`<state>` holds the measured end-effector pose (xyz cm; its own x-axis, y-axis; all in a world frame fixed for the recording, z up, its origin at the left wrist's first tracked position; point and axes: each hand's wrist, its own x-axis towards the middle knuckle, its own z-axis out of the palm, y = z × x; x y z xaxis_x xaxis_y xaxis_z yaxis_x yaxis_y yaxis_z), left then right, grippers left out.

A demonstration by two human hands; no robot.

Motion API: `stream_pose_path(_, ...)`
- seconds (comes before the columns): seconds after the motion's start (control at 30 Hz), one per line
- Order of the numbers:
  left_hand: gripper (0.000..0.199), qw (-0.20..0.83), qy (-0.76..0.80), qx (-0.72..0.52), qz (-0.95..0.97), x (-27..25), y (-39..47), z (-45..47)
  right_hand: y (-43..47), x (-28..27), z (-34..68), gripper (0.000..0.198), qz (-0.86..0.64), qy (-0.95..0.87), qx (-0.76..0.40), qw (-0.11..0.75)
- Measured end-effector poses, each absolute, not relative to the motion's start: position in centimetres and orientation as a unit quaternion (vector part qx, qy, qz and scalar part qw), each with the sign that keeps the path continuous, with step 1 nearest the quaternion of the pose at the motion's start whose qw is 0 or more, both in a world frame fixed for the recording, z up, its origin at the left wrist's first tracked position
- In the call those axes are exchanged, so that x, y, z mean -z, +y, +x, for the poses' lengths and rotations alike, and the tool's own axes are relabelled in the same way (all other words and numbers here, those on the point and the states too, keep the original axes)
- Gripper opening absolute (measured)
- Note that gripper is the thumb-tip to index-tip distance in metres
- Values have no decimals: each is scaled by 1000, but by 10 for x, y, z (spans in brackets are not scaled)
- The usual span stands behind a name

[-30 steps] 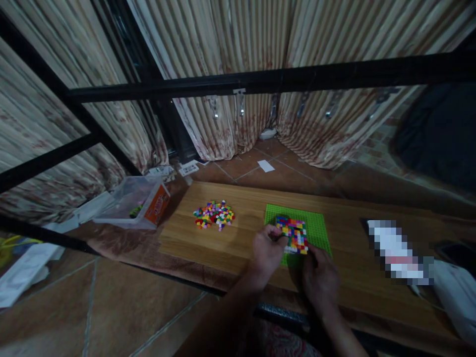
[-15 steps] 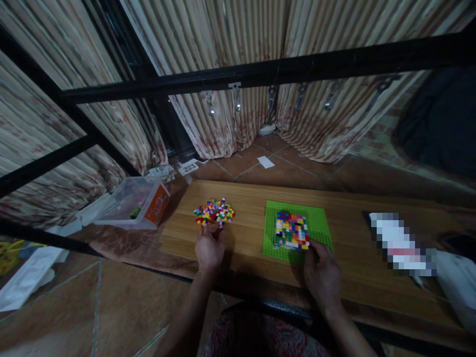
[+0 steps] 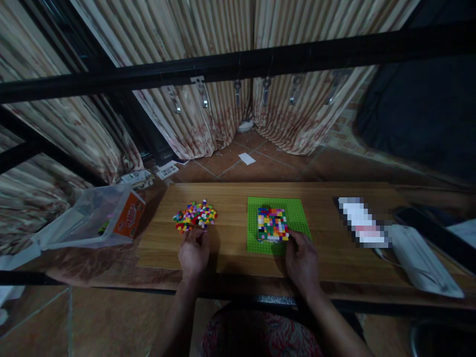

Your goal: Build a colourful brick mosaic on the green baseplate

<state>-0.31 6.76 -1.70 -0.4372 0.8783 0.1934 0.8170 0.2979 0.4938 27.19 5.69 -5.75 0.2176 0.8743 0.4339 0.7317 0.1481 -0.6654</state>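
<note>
A loose pile of small multicoloured toy bricks (image 3: 196, 214) lies on the wooden tabletop. My left hand (image 3: 193, 254) is at its near edge, fingers curled down among the closest bricks; whether a brick is between them is hidden. To the right lies a green studded baseplate (image 3: 297, 213). On it sits a square block of coloured bricks (image 3: 272, 223), packed tightly together. My right hand (image 3: 303, 259) is at the block's near right corner, thumb and fingertips drawn together against it. Anything small in that pinch is too hidden to name.
A clear plastic box (image 3: 85, 218) with an orange label stands left of the board (image 3: 230, 258). To the right are a phone-like pixelated object (image 3: 362, 223), a white device with a cord (image 3: 424, 260) and a dark slab (image 3: 435, 230). A black bar (image 3: 208, 67) with hanging clips crosses beyond.
The camera view has turned to the right, so everything appears shifted left. Both hands stay at the same places, the left by the loose bricks and the right at the block's corner.
</note>
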Motion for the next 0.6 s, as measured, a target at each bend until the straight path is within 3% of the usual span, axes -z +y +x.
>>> stream_pose_path(0.3,11,295,629,-393,602,4,66,68,57,57,271,29,-649,-620,-81,433)
stream_pose_path(0.6,16,273,582,-368,671,-8,81,106,58,58,272,30,-651,-615,-96,435)
